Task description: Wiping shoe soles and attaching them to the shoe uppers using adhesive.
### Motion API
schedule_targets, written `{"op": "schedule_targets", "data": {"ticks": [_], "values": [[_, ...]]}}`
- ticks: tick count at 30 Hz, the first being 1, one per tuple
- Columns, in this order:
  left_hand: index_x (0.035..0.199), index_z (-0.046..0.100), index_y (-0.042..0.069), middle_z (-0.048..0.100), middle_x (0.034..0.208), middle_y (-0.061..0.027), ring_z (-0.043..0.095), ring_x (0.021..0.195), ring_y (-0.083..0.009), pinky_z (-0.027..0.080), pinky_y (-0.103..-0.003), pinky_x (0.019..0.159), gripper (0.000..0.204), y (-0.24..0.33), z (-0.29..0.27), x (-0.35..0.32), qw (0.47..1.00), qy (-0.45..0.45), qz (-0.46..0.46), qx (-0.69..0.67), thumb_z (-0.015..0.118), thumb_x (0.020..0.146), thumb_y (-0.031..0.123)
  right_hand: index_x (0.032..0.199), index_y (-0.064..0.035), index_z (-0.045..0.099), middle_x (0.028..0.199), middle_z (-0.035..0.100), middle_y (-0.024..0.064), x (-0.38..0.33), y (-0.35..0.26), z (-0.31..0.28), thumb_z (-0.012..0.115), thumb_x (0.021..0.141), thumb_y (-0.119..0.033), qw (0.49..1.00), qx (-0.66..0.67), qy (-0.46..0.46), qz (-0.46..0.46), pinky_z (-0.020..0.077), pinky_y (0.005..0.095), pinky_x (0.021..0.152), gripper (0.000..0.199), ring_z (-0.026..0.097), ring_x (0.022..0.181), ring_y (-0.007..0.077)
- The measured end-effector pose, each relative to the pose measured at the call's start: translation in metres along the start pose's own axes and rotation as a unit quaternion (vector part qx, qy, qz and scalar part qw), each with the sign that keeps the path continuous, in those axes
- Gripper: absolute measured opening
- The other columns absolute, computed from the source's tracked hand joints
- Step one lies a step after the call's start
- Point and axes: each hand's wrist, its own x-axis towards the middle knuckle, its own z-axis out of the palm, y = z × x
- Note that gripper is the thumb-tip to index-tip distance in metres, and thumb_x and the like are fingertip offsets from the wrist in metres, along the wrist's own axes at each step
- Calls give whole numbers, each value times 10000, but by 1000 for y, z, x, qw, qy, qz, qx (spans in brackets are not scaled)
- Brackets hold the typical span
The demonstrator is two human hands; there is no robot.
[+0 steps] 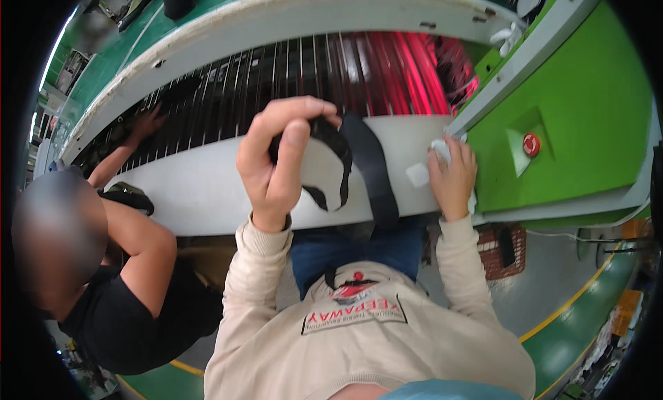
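The left hand [276,162] is closing its fingers and thumb around a black shaped fabric piece [330,158], holding it raised over the white ledge [200,186] of a green machine [573,117]. The piece is curving out from under the thumb and hanging down to the right of the hand, with a black strap [376,172] running just beside it and dropping over the ledge's near edge toward the person's lap.

The right hand [452,175] is lying palm down on the ledge, well to the right of the black piece, its fingers pressing on a small white patch [418,174] and a bit of white material [440,146] at the fingertips (how firmly it is gripping either one cannot be told). Just past those fingertips the ledge is meeting the machine's green side panel, where a red button [530,144] is sitting further right.

Beyond both hands, dark slats [276,75] are running across the machine's opening, glowing red [414,68] toward the right. Far to the left of the left hand, another person's hand [146,122] is reaching onto the slats
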Motion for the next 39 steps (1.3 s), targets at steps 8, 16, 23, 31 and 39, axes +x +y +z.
{"op": "schedule_targets", "data": {"ticks": [8, 16, 23, 31, 39], "values": [[1396, 624, -24, 757, 1154, -182, 760, 987, -241, 603, -344, 873, 342, 3, 7, 0, 998, 18, -53, 3, 632, 1073, 89, 1181, -48, 761, 1008, 659, 98, -28, 43, 2, 869, 863, -211, 996, 53, -65, -8, 502, 480, 860, 373, 623, 995, 345], [1285, 636, -42, 737, 1182, -196, 732, 996, -244, 568, -359, 926, 238, 1, 8, -6, 999, 31, -43, 0, 553, 1064, -11, 1232, -59, 730, 1127, 677, 128, -25, 42, -4, 873, 851, -211, 994, 23, -78, -69, 494, 475, 925, 434, 624, 1046, 368], [1342, 577, -27, 708, 1215, -236, 751, 985, -301, 597, -378, 902, 253, -3, -2, -9, 999, 34, -12, 19, 477, 1155, 111, 1223, -73, 709, 974, 666, 117, -10, 31, -26, 712, 1021, -203, 998, 59, -37, 4, 561, 472, 714, 240, 692, 838, 365], [1379, 573, -14, 717, 1216, -233, 756, 1014, -305, 622, -376, 881, 289, -3, 6, -16, 999, 32, -16, 16, 460, 1175, 157, 1188, -21, 698, 898, 671, 96, 43, -14, -67, 701, 1060, -209, 983, 182, -17, 22, 527, 371, 647, 228, 690, 714, 232], [1387, 563, -25, 712, 1210, -244, 751, 983, -310, 623, -391, 878, 291, -9, 24, -14, 1000, 18, -18, 9, 474, 1166, 142, 1277, -19, 534, 843, 583, 11, 95, -110, -87, 497, 1171, -349, 723, 689, -36, -18, 430, 202, 527, 349, 550, 610, 66]]}}
